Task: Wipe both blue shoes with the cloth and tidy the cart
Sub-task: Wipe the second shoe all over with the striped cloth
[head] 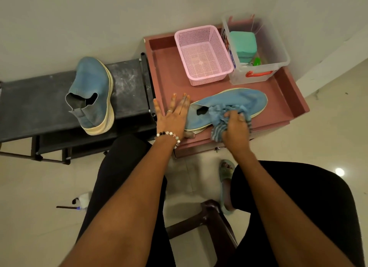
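One blue shoe (242, 99) lies on its side on the pink cart top (169, 75), toe pointing right. My right hand (236, 125) is closed around a bunched blue striped cloth (219, 115) and presses it against the shoe's middle. My left hand (172, 117) rests flat with fingers spread against the shoe's heel end, its thumb under the heel. The second blue shoe (92, 93) lies on its side on the dark rack (39, 105) to the left of the cart.
An empty pink mesh basket (203, 55) and a clear plastic box (256, 47) holding a teal block stand at the back of the cart. A wall runs behind. A dark wooden stool (209, 223) sits between my knees, with a sandalled foot (226, 185) on the tiled floor.
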{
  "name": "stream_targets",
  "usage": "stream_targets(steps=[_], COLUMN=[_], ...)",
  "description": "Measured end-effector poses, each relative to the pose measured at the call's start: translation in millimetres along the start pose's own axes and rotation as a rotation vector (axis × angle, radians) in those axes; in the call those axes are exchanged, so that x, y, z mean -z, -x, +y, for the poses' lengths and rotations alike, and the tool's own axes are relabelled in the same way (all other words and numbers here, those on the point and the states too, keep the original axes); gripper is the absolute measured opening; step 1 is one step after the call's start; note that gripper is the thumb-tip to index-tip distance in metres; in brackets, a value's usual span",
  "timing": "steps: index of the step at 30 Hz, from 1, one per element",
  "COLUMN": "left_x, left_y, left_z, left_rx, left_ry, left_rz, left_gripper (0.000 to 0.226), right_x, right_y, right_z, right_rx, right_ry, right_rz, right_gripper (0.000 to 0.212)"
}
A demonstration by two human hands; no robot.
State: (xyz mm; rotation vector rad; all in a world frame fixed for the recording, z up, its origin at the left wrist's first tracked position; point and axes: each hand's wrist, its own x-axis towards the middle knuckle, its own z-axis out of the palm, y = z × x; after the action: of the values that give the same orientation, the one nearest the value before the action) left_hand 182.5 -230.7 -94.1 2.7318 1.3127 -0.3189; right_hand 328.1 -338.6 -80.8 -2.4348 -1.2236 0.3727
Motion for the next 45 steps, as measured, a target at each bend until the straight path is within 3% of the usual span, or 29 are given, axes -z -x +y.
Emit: stream_targets(steps=[2,4,8,11,13,16,18,20,22,24,26,28,30,32,34,36,39,41,43,45], left_x=[-3,-2,1,-1,0,0,1,1,2,0,0,1,3,3,1,-1,-9,-14,-10,-5], left_y=[0,0,-1,-2,-2,0,0,-1,-2,-2,-3,-4,-3,-2,-3,-5,-8,-8,-6,-4], left_z=[0,-1,-3,-3,-1,-1,-1,-2,-3,-3,-4,-4,-3,-1,-3,-6,-7,-6,-3,-2], left_rx=[0.012,0.023,-0.017,-0.016,-0.008,0.007,0.012,-0.009,-0.028,-0.036,-0.036,-0.036,-0.037,-0.03,-0.028,-0.023,-0.031,-0.031,-0.012,-0.007], left_ry=[-0.011,-0.003,0.018,-0.002,-0.01,-0.019,-0.002,0.001,0.009,0.006,0.01,0.009,0.009,0.032,0.043,0.013,0.022,0.037,0.038,0.026], left_rz=[0.056,0.056,0.006,0.003,0.0,0.051,0.044,0.024,-0.001,-0.001,0.004,-0.003,-0.015,-0.017,0.002,0.021,0.044,0.09,0.106,0.093], left_gripper=[0.098,0.093,0.123,0.128,0.123,0.095,0.094,0.109,0.124,0.129,0.129,0.129,0.129,0.12,0.093,0.082,0.077,0.082,0.09,0.085], right_x=[-19,-21,15,24,9,-15,-7,14,36,48,55,47,31,9,-13,-29,-34,-26,-23,-31], right_y=[17,25,4,-7,-1,19,21,13,-2,-22,-28,-17,5,27,40,46,48,31,10,19], right_z=[-29,-33,13,23,2,-22,-19,-4,12,22,16,-2,-25,-40,-44,-39,-32,-24,-27,-45], right_rx=[0.084,0.168,0.246,0.114,0.119,0.191,0.213,0.211,0.08,-0.237,-0.54,-0.633,-0.54,-0.141,0.154,0.337,0.557,0.512,0.344,0.261], right_ry=[-0.133,-0.153,-0.012,0.109,0.01,-0.159,-0.275,-0.406,-0.513,-0.797,-1.248,-1.449,-1.213,-0.727,-0.337,-0.021,0.314,0.379,0.33,0.316], right_rz=[-0.031,-0.096,-0.21,-0.075,-0.073,-0.158,-0.163,-0.225,-0.261,-0.104,0.111,0.23,0.219,0.107,-0.091,-0.108,-0.102,-0.149,-0.159,-0.169], right_gripper=[0.042,0.047,0.05,0.049,0.044,0.042,0.039,0.038,0.034,0.027,0.024,0.027,0.021,0.031,0.056,0.069,0.06,0.059,0.059,0.061])
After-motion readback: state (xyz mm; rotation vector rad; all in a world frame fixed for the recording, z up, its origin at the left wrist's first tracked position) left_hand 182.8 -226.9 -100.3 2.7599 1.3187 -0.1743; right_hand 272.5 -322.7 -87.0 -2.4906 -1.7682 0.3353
